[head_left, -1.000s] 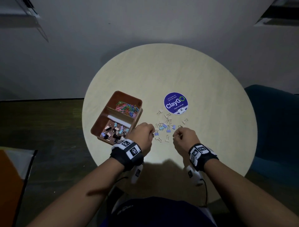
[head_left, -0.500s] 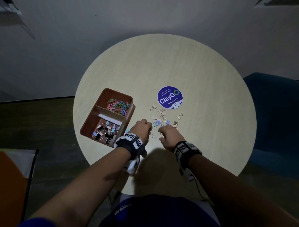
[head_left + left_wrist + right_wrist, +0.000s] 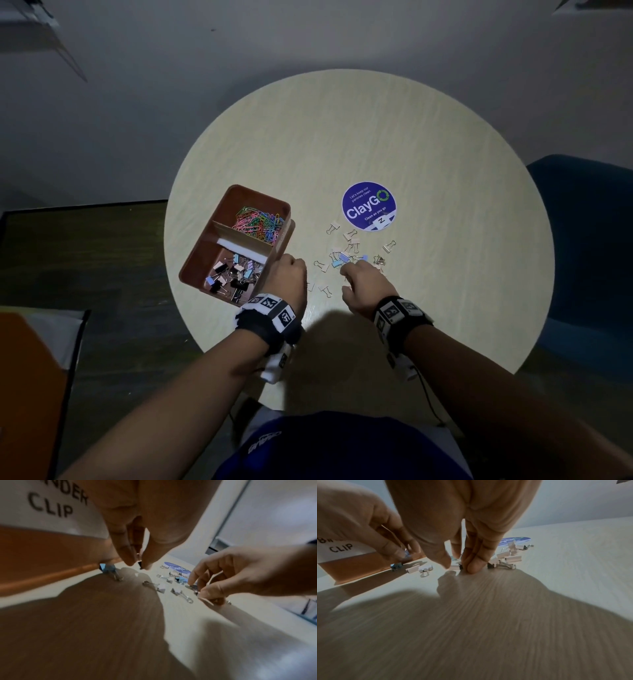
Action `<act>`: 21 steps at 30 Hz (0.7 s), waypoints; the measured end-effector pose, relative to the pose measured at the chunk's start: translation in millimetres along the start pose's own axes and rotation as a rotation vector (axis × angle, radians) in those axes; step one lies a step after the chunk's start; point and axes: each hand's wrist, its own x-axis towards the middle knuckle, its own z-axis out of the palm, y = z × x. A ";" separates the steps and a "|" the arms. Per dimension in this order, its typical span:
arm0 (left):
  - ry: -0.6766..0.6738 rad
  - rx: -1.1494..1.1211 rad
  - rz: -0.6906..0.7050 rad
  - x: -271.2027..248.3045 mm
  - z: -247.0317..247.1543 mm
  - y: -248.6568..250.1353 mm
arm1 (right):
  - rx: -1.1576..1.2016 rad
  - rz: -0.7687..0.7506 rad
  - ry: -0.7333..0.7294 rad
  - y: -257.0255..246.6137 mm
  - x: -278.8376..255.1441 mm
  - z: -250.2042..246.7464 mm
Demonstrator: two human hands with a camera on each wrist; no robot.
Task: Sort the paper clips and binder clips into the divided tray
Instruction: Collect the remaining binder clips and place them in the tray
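Office pantry — round table [image 3: 428, 144] with "ClayGo" pantry-cleanliness sticker [image 3: 369, 206], blue chair [image 3: 589, 219].

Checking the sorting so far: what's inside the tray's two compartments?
The tray holds coloured paper clips in the far compartment and binder clips in the near one. The left hand covers its near right corner.

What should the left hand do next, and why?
Probably carry its clip over the tray wall and drop it in the near compartment. The left hand already pinches a small dark binder clip beside the tray, whose near compartment already holds binder clips.
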 end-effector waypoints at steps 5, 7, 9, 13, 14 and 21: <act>-0.130 0.285 -0.055 -3.3 -2.4 0.1 | -0.020 0.010 -0.002 -5.5 1.1 4.1; -0.146 0.283 -0.067 -5.1 0.4 -0.6 | -0.033 0.020 -0.001 -6.4 0.9 3.9; -0.152 0.246 -0.072 -7.3 1.5 -1.9 | -0.034 0.027 0.001 -8.3 0.7 2.9; -0.123 0.131 -0.017 -9.0 7.5 -8.9 | -0.026 0.019 -0.003 -16.4 -0.4 5.3; -0.107 0.097 -0.006 -9.9 9.1 -10.8 | -0.028 0.016 -0.009 -18.6 -0.4 6.8; -0.060 0.027 0.028 -19.6 14.3 -17.9 | -0.048 0.020 0.033 -14.0 -1.7 13.0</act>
